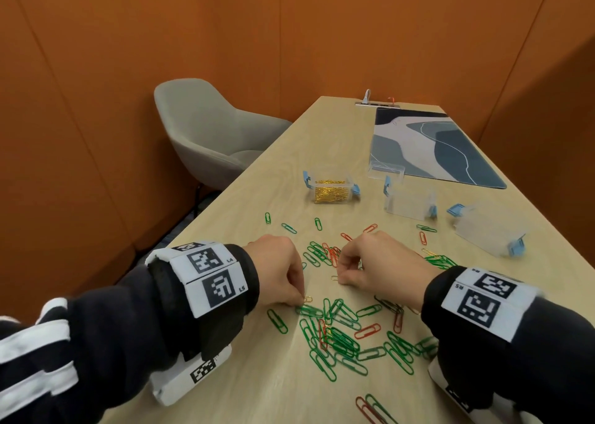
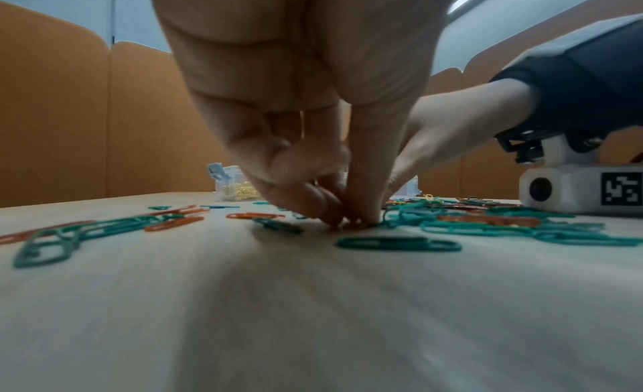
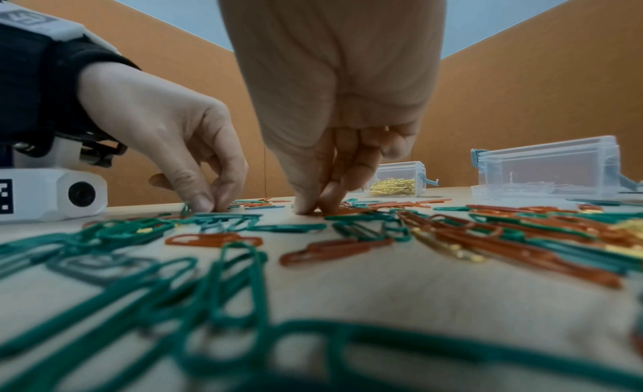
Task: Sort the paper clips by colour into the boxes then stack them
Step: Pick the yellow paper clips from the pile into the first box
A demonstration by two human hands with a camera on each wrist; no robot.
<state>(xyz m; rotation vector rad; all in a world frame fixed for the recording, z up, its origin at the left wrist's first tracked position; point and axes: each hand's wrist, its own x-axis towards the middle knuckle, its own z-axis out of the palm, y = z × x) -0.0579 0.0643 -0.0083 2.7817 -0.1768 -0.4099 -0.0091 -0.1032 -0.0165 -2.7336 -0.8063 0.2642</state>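
Observation:
Green paper clips (image 1: 341,340) and red paper clips (image 1: 367,331) lie scattered over the wooden table (image 1: 244,224), with a few small gold ones among them. My left hand (image 1: 299,299) pinches a small gold clip (image 1: 308,298) against the table; the left wrist view shows thumb and fingertips (image 2: 368,219) closed down on it. My right hand (image 1: 340,278) pinches another small gold clip (image 1: 335,278) a little farther back; its fingertips (image 3: 306,209) press on the tabletop. A clear box of gold clips (image 1: 331,188) stands behind the pile, open.
Two empty clear boxes (image 1: 409,201) (image 1: 489,230) with blue latches stand at the right, and a loose clear lid (image 1: 386,171) lies behind them. A blue patterned mat (image 1: 450,147) covers the far right of the table. A grey chair (image 1: 206,127) stands beyond the left edge.

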